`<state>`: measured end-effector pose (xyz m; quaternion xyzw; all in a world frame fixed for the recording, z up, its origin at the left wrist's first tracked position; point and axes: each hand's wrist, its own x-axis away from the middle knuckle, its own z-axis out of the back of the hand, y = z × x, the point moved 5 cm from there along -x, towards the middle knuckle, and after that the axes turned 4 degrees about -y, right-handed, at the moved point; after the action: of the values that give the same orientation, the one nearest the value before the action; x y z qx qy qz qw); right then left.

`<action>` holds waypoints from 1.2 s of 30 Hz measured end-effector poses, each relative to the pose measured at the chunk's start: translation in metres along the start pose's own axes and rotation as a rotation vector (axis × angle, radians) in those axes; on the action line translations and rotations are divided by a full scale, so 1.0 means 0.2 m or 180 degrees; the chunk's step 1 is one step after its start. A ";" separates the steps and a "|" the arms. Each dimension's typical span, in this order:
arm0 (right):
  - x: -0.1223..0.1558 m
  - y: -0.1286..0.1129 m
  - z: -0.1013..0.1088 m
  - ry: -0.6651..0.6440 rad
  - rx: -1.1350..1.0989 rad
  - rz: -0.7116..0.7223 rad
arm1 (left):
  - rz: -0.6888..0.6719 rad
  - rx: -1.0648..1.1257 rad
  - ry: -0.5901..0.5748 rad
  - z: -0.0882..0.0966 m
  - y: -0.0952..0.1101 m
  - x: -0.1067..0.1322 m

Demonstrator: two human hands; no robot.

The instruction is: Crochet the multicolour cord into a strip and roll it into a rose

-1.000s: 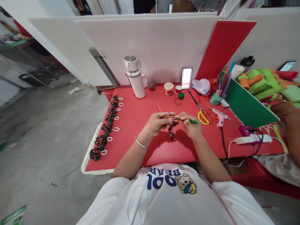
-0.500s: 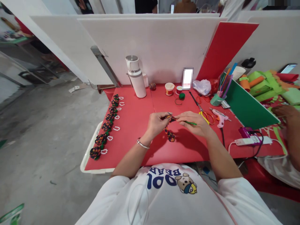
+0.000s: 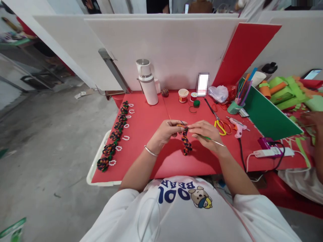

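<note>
My left hand (image 3: pixel 167 131) is closed, pinching the upper end of a dark multicoloured crochet strip (image 3: pixel 186 143). The strip twists and hangs down over the red tabletop (image 3: pixel 146 148). In my right hand (image 3: pixel 205 134), closed too, is a crochet hook with a green grip (image 3: pixel 207 138); its metal end sticks out to the right. The hook's working tip meets the strip between both hands, too small to make out clearly. Along the table's left edge lies a row of several crocheted flower-like pieces (image 3: pixel 109 149) in the same colours, each beside a white bead loop (image 3: pixel 126 138).
Behind my hands stand a white thermos (image 3: pixel 148 89), a yarn ball (image 3: pixel 165 92), a paper cup (image 3: pixel 183 95) and green yarn (image 3: pixel 196 103). To the right lie scissors (image 3: pixel 220 127), a pink glue gun (image 3: pixel 238 127) and a power strip (image 3: pixel 274 152). A co-worker's arm (image 3: pixel 318 144) shows at far right.
The strip's hanging end has swung slightly right and hangs longer. My right hand has turned the hook, its rear end now pointing further down and right. My left wrist has shifted slightly left.
</note>
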<state>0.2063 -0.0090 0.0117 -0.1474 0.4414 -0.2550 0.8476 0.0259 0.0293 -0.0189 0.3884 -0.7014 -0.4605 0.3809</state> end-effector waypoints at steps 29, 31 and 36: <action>0.18 0.18 -0.22 0.1418 -0.1925 -0.1584 | -0.0148 0.0007 0.0071 0.01 -0.02 -0.03; 0.18 0.17 -0.22 0.1485 -0.1901 -0.1609 | -0.0199 -0.0049 0.0115 0.02 -0.01 -0.03; 0.15 0.12 -0.18 0.1371 -0.1552 -0.1414 | -0.0463 -0.0272 0.0112 0.00 0.01 -0.02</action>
<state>0.1984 -0.0066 -0.0403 -0.3794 0.6141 -0.3450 0.5999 0.0268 0.0347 -0.0175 0.4297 -0.6442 -0.5097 0.3748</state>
